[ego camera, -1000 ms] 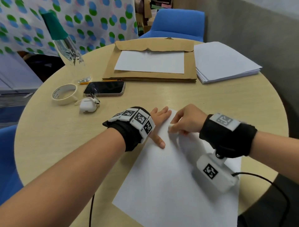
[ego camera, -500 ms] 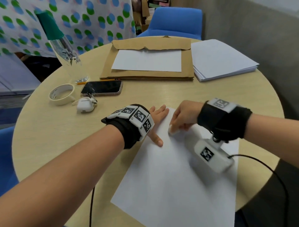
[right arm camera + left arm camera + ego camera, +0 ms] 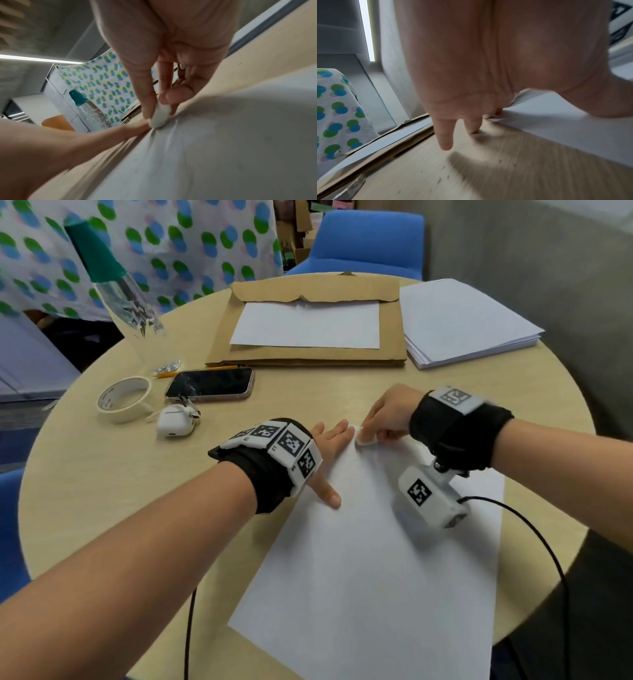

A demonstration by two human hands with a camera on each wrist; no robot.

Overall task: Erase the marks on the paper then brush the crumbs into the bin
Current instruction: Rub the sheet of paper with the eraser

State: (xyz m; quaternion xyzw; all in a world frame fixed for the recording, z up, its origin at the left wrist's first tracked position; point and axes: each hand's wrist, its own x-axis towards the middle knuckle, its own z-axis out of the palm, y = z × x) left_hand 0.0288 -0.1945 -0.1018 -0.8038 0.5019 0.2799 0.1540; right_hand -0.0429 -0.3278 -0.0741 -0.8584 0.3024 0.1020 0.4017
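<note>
while the right hand [image 3: 387,416] pinches the eraser [image 3: 160,117] at the paper [image 3: 376,559] corner, left hand [image 3: 330,446] flat, hard rubbing could crease it

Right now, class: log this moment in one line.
stage: erasing | right hand: pinches eraser on paper | left hand: flat, pressing paper edge | crumbs: unbrushed
</note>
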